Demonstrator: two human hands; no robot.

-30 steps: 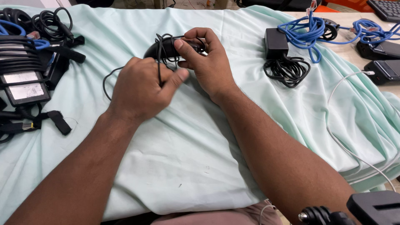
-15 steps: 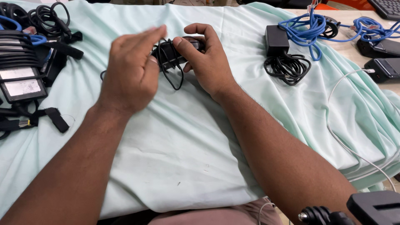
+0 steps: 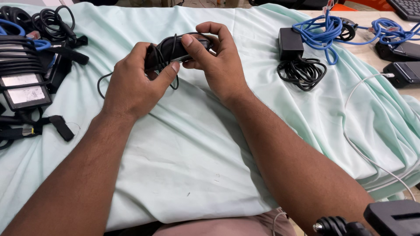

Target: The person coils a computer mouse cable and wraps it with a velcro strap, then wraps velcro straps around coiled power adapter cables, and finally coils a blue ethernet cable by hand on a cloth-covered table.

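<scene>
Both hands hold a black power adapter with its thin black cable wound around it, lifted a little above a pale green cloth. My left hand grips the adapter's left end, thumb pressed against its underside. My right hand clasps the right end, thumb on top and fingers curled over the far side. A loose loop of the cable hangs down to the cloth at the left of my left hand.
A pile of black adapters and coiled cables lies at the left edge. Another black adapter with a bundled cord sits at the right, beside blue cables. A white cable runs down the right side. Black devices rest at far right.
My left hand has come down from above the adapter and closed on its left end. The cable now lies wrapped around the body, and the adapter sits slightly higher between both hands.
</scene>
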